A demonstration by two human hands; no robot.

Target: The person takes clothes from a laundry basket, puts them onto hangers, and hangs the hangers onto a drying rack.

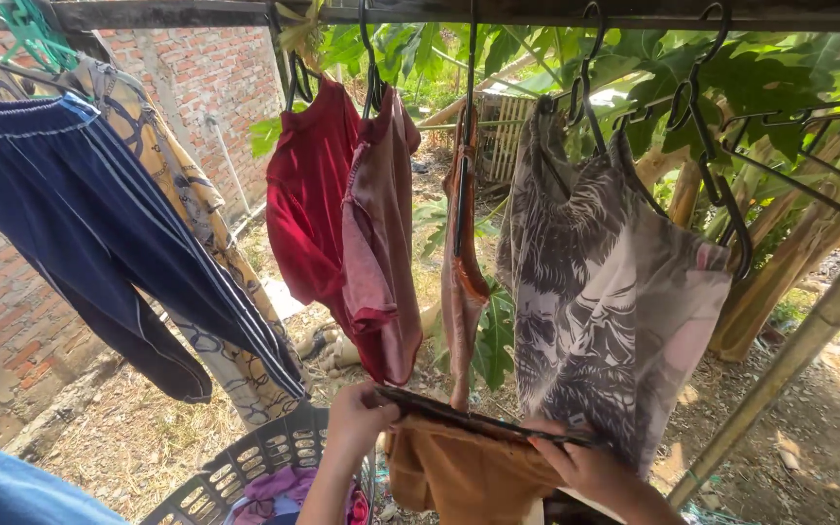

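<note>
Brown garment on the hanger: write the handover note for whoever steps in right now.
Left hand grips one end of the dark hanger; right hand grips the other end.
Brown garment hangs from that hanger, held below the rail, not hooked on.
Done: navy trousers, red shirt, patterned grey shirt already hang.
Left: more clothes lie in the grey basket.

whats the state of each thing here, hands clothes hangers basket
left hand: fingers closed on the black hanger's left end
right hand: fingers closed on its right end
black hanger: held level, inside the brown garment
brown garment: draped from the hanger, off the rail
red shirt: hanging on the rail
navy pants: hanging
laundry basket: holds clothes
empty hangers: hooked on the rail
</note>
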